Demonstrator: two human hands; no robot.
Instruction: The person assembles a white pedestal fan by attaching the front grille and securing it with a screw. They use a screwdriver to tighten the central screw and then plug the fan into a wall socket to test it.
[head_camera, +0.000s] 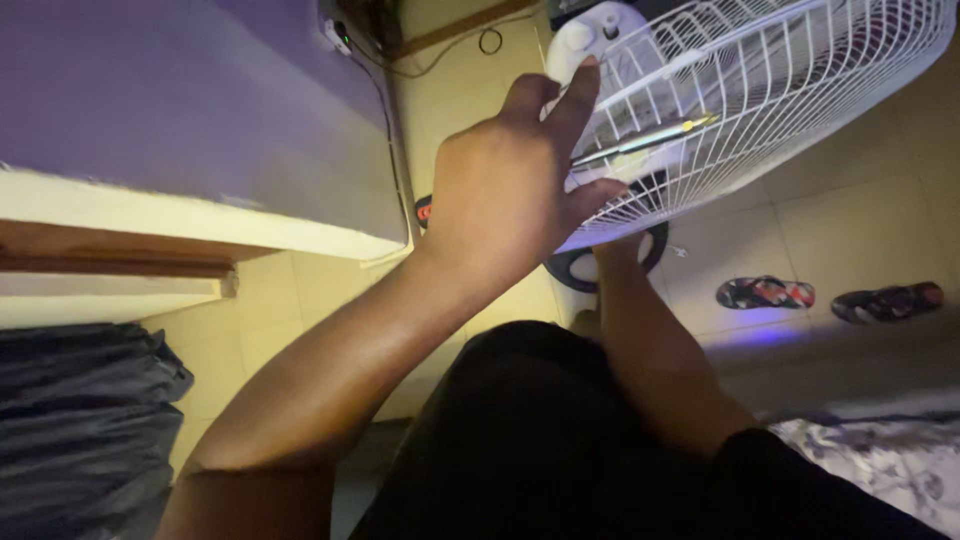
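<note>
Though seen only from the back, reads as a raised left hand (505, 190), fingers fanned rather than curled, tips laid on the rim of the white fan grille (800, 80). Sits nearest of all to the slim screwdriver (645, 142) — touching or all but touching its near end, which slips out of sight behind the thumb side of the palm. Cannot tell whether pinched there or merely resting in the wires. Runs, along its long axis, from low beside that hand up and away to the right, yellowish tip pointing across the grille's face toward the far rim. Lies flat against the wire ribs, not poking through them, as far as can be told.

Reaches up from below on the other side: the right forearm (650, 350), rising under the lower edge of the grille, with its hand hidden behind wires and the left hand — state impossible to tell. Stays further from the tool's visible shaft than the left.

Around: a dark ring-shaped fan base (570, 268) on the tiled floor (850, 215), a pair of flip-flops (765, 293) well apart to the right, a purple-lit bed (200, 100) to the left.
</note>
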